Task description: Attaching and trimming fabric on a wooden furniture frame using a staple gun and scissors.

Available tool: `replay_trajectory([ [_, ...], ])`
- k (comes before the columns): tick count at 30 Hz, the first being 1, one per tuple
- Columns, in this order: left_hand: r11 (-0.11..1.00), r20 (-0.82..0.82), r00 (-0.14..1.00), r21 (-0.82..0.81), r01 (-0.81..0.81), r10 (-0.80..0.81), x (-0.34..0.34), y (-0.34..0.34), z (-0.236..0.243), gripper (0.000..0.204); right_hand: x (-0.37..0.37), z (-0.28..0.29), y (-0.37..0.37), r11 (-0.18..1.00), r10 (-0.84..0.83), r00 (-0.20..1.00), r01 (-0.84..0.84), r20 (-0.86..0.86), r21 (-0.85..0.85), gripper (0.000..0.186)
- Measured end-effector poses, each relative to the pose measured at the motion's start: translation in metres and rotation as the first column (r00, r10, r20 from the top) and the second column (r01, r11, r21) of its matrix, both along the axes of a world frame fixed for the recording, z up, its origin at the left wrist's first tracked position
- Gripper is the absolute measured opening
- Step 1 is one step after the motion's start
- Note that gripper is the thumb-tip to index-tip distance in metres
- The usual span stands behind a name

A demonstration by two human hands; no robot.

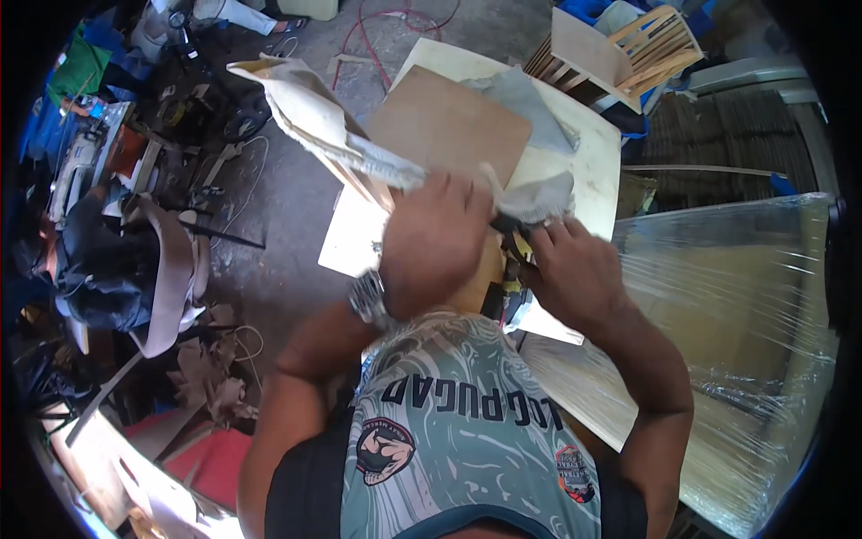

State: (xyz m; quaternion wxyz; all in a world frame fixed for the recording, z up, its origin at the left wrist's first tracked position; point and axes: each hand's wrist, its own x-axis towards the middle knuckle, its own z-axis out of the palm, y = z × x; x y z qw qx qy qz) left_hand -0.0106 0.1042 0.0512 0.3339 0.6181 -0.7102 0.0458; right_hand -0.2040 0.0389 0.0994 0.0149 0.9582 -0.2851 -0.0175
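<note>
In front of my chest, my left hand (435,238), with a metal watch (368,296) on its wrist, is closed and slightly blurred at the pale fabric (539,199). The fabric's edge comes out beside its fingers. To the right, my right hand (577,274) is curled around a dark tool with yellow parts (514,244), its kind mostly hidden by my fingers. A curved padded piece (310,117) with pale covering and wooden edges rises from beside my left hand toward the far left. Beyond my hands, a brown board (453,121) lies on the pale table (597,144).
A grey cloth (534,108) lies by the board. Wooden frames (655,54) stand far right. A plastic-wrapped panel (718,305) fills the right side. At left are a person (108,260) and a curved beige padded piece (171,278). A red hose (395,13) crosses the floor.
</note>
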Motion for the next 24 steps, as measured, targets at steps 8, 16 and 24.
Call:
replay_trajectory([
  [8, 0.985, -0.355, 0.933, -0.172, 0.003, -0.065, 0.013, 0.018, -0.026, 0.015, 0.017, 0.002, 0.02, 0.993, -0.117, 0.98, 0.113, -0.164, -0.031, 0.027],
  [16, 0.972, -0.508, 0.831, -0.176, 0.155, -0.225, 0.023, 0.015, -0.032, 0.012, 0.046, 0.012, 0.03, 0.973, -0.221, 0.959, 0.229, -0.175, 0.027, 0.035],
  [24, 0.964, -0.473, 0.845, -0.197, 0.177, -0.251, 0.025, 0.015, -0.029, 0.01, 0.043, 0.017, 0.024, 0.97, -0.182, 0.976, 0.197, -0.116, 0.14, 0.029],
])
